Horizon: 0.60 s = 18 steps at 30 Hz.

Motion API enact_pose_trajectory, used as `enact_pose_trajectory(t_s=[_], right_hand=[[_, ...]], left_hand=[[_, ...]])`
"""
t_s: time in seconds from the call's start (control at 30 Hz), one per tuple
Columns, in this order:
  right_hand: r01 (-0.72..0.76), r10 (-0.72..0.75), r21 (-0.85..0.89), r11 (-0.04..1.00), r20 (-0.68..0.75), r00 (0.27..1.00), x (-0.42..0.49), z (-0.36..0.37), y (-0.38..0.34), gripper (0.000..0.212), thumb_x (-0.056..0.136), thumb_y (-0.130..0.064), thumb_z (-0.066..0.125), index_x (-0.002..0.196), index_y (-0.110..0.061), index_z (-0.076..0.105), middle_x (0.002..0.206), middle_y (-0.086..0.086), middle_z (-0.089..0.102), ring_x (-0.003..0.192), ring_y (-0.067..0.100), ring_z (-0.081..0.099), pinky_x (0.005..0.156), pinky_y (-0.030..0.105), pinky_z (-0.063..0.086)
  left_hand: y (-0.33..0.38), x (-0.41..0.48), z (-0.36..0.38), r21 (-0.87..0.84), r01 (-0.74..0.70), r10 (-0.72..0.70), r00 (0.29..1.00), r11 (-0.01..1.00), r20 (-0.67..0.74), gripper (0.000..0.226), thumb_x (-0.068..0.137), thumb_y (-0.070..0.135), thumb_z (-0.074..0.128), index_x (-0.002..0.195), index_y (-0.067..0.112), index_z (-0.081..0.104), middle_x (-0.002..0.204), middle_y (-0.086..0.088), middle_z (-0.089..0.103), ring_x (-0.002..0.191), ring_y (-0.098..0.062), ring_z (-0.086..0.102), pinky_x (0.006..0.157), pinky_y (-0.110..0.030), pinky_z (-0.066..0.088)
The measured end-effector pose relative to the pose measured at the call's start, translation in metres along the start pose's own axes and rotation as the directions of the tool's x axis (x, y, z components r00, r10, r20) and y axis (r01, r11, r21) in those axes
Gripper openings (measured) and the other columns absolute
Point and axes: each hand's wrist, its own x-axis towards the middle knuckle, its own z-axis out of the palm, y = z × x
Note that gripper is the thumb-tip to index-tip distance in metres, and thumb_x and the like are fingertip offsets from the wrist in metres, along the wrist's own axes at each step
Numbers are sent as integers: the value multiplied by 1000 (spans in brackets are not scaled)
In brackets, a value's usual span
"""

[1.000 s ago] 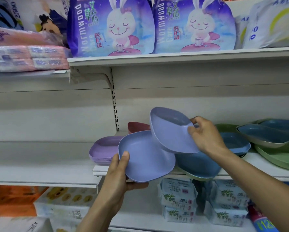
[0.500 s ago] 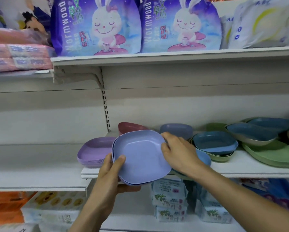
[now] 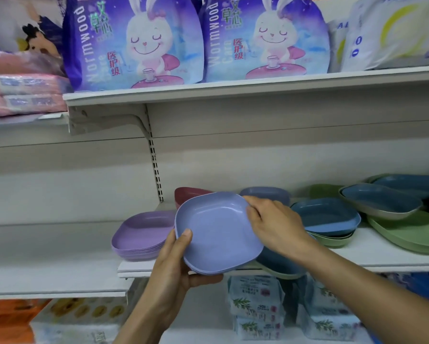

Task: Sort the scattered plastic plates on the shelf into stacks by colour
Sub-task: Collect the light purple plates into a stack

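My left hand (image 3: 176, 264) grips a small stack of periwinkle-blue square plates (image 3: 218, 232) from below, thumb on the near rim, in front of the shelf edge. My right hand (image 3: 273, 222) holds the stack's far right rim with curled fingers. A stack of lilac plates (image 3: 141, 234) sits on the shelf to the left. Behind are a dark red plate (image 3: 186, 193) and another periwinkle plate (image 3: 265, 193). To the right lie darker blue plates (image 3: 327, 214) on green ones (image 3: 332, 240).
More blue plates (image 3: 379, 199) and green plates (image 3: 412, 234) lie scattered at the far right of the white shelf (image 3: 382, 254). Purple rabbit-print packs (image 3: 139, 38) stand on the upper shelf. Tissue packs (image 3: 255, 306) fill the shelf below.
My right hand brought the tilted periwinkle plate down onto the one in my left hand, nesting them. The stack now sits level between both hands; the view shifted slightly right.
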Motion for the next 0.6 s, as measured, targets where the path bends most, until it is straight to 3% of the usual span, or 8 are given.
enact_pose_trajectory(t_s=[0.1, 0.17, 0.23, 0.3, 0.37, 0.43, 0.5, 0.6], right_hand=[[0, -2, 35, 999, 63, 998, 2, -5, 0, 29, 98, -33, 29, 91, -26, 56, 94, -4, 64, 89, 25, 56, 74, 35, 48], [-83, 83, 94, 992, 5, 997, 21, -16, 17, 27, 96, -32, 35, 76, -26, 53, 92, -1, 64, 88, 26, 57, 72, 34, 45], [-218, 226, 117, 969, -67, 972, 47, -30, 45, 19, 93, -27, 44, 80, -30, 57, 98, 2, 63, 92, 28, 58, 73, 33, 46], [-353, 355, 51, 934, -35, 934, 70, -37, 72, 15, 93, -29, 49, 93, -24, 63, 101, 5, 64, 93, 28, 60, 78, 34, 48], [-428, 430, -43, 903, 31, 903, 86, -34, 94, 23, 93, -33, 51, 94, -14, 64, 96, 10, 65, 88, 29, 61, 76, 34, 47], [-437, 451, -130, 890, 112, 886, 95, -25, 105, 25, 91, -36, 50, 87, -11, 55, 89, 10, 60, 80, 27, 58, 69, 32, 44], [-410, 454, -228, 883, 198, 869, 101, -18, 109, 27, 92, -37, 49, 95, -11, 49, 93, 8, 55, 82, 26, 54, 70, 31, 43], [-381, 451, -303, 874, 212, 867, 104, -11, 111, 29, 93, -37, 48, 104, -11, 51, 94, 6, 54, 85, 26, 55, 72, 31, 43]], left_hand=[[-2, 6, -4, -6, 20, -20, 997, 1000, -75, 30, 96, 29, 49, 122, 23, 61, 117, -9, 68, 91, -31, 70, 61, -44, 56], [-1, 11, -8, -22, 34, -36, 991, 999, -125, 26, 97, 27, 47, 119, 21, 61, 115, -10, 67, 87, -30, 70, 59, -44, 56], [1, 16, -14, -30, 39, -43, 986, 999, -159, 25, 97, 28, 47, 118, 22, 60, 116, -8, 66, 91, -31, 69, 59, -44, 57], [2, 21, -20, -37, 46, -52, 983, 998, -178, 28, 97, 30, 47, 121, 23, 59, 121, -8, 65, 98, -34, 67, 61, -45, 57], [2, 26, -23, -45, 48, -56, 979, 998, -195, 29, 96, 30, 48, 122, 23, 59, 123, -9, 64, 98, -36, 66, 60, -45, 57], [2, 31, -23, -54, 58, -68, 973, 997, -219, 25, 95, 28, 50, 118, 24, 60, 122, -8, 63, 97, -37, 65, 57, -45, 56], [1, 35, -25, -71, 78, -92, 969, 994, -231, 23, 94, 28, 51, 114, 26, 62, 124, -8, 61, 99, -38, 64, 59, -49, 56], [2, 37, -29, -98, 116, -137, 958, 988, -253, 31, 92, 30, 53, 123, 27, 59, 129, -8, 59, 106, -43, 61, 63, -54, 56]])
